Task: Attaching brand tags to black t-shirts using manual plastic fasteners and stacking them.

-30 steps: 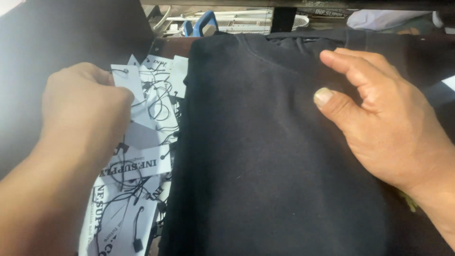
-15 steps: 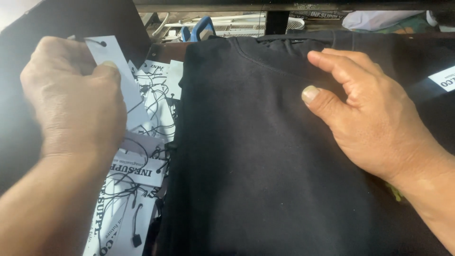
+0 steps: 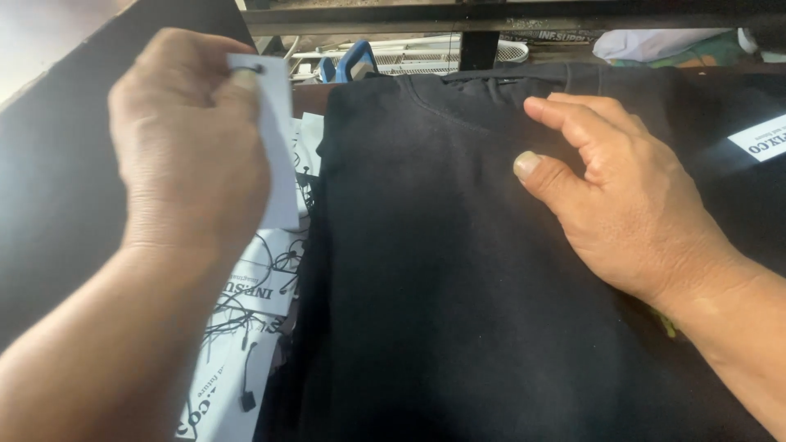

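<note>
Fingers of the left hand point(image 3: 184, 147) were closed on a single white hang tag point(image 3: 274, 139), pinching it near the punched hole at its top corner so that the card hung upright, raised clear of the pile below. That pile of white hang tags point(image 3: 246, 327) (each with a thin black string looped through it) lay loose on the surface beside the left forearm, just to the left of a folded black garment point(image 3: 458, 311).

The right hand point(image 3: 622, 205) lay flat on the upper right part of the garment, fingers stretched toward the neckline and thumb pointing left; it pressed on the cloth and grasped nothing. The garment filled most of the view, its collar edge toward the top. Another dark garment with a white label point(image 3: 757, 137) lay at the far right edge. Behind the collar stood a blue object point(image 3: 352, 61) and a white grille-like thing point(image 3: 426, 56), too cut off to identify.
</note>
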